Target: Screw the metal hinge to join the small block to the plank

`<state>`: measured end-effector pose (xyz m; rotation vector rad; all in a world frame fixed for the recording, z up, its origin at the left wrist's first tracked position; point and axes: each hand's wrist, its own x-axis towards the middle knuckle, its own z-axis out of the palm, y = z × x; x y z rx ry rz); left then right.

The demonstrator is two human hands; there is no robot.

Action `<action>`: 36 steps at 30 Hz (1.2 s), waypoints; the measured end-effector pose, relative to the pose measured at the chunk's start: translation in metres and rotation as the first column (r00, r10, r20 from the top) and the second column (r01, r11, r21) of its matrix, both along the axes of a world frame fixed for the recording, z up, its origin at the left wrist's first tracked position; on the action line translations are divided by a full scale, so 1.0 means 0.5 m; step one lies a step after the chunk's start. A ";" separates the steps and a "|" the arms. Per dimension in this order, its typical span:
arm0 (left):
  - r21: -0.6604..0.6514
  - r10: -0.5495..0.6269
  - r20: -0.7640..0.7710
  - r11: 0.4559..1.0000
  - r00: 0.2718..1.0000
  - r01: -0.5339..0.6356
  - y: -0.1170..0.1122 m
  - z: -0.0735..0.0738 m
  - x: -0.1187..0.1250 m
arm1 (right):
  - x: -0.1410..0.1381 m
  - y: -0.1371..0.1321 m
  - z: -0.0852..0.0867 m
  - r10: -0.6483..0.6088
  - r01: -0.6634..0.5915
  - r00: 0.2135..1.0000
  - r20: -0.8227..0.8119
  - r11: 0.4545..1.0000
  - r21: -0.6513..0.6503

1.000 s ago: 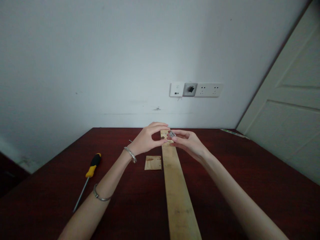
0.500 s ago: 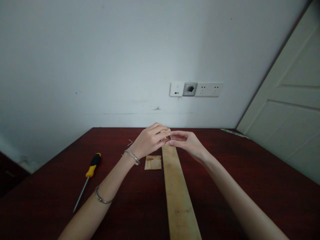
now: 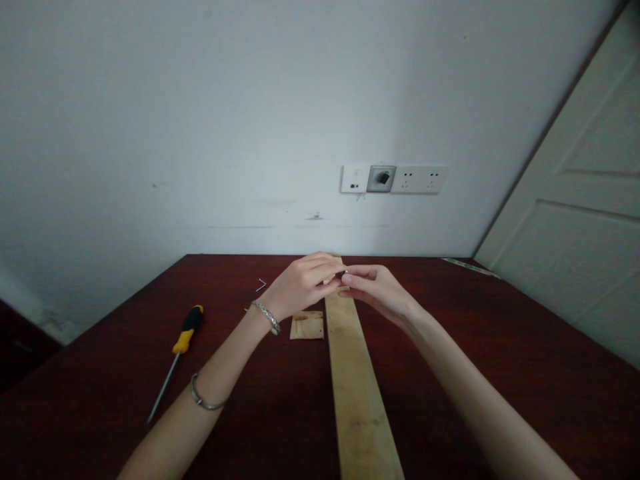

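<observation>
One metal piece (image 3: 345, 272), mostly hidden, between opposing fingers (image 3: 326, 273), over wooden plank (image 3: 354, 367)

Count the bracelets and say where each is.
2: a bracelet around the left wrist and a bangle farther up that forearm. Both arms run out of view, so others may be hidden.

The one view looks from the wearer's head, forward and down over the table (image 3: 500, 333), past left hand (image 3: 303, 283) and right hand (image 3: 381, 288), to the far wall (image 3: 250, 120).
</observation>
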<state>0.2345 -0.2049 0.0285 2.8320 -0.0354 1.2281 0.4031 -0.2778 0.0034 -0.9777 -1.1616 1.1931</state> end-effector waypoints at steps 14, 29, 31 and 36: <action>-0.059 -0.032 -0.013 0.998 0.999 0.031 0.006 0.002 -0.005 | 0.008 0.004 -0.003 0.048 -0.048 0.999 -0.007 0.997 -0.061; -0.205 0.013 -0.101 0.978 0.995 -0.034 0.016 0.013 -0.016 | 0.012 0.000 0.000 -0.165 0.072 0.887 0.431 0.972 0.224; -0.290 0.033 -0.133 0.954 0.991 -0.071 0.017 0.012 -0.017 | 0.008 -0.003 0.000 -0.213 0.089 0.857 0.469 0.958 0.271; -0.612 -0.054 -0.217 0.785 0.975 -0.093 0.027 0.003 -0.019 | -0.002 -0.012 -0.001 -0.328 0.105 0.753 0.571 0.916 0.387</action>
